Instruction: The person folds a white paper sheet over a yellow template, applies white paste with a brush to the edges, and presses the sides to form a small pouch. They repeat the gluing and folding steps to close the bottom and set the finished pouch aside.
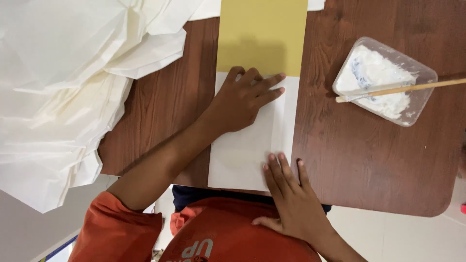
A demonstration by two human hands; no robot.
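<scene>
A heap of crumpled white tissue paper (63,82) covers the left side of the brown wooden table (364,160) and spills over its left edge. Near the right edge sits a clear plastic tub (383,80) of white paste, with a wooden-handled brush (403,89) laid across it, the handle pointing off to the right. Nothing lies between the tub and the paper at the centre; bare wood separates them.

At the middle of the table lies a white sheet (247,145), running from the near edge toward the far one, with a yellow sheet (262,36) showing beyond its far end and reaching the far edge. A narrow lengthwise strip along the white sheet's right side looks folded over.

The left hand (240,99) lies flat and spread on the far end of the white sheet, fingertips touching the line where yellow begins; its grip is released, pressing rather than clasping. The right hand (291,204) rests palm down at the near edge, fingers extended onto the sheet's near right corner, likewise released, grasping nothing. The person's orange sleeve (121,228) shows below the table's near edge.
</scene>
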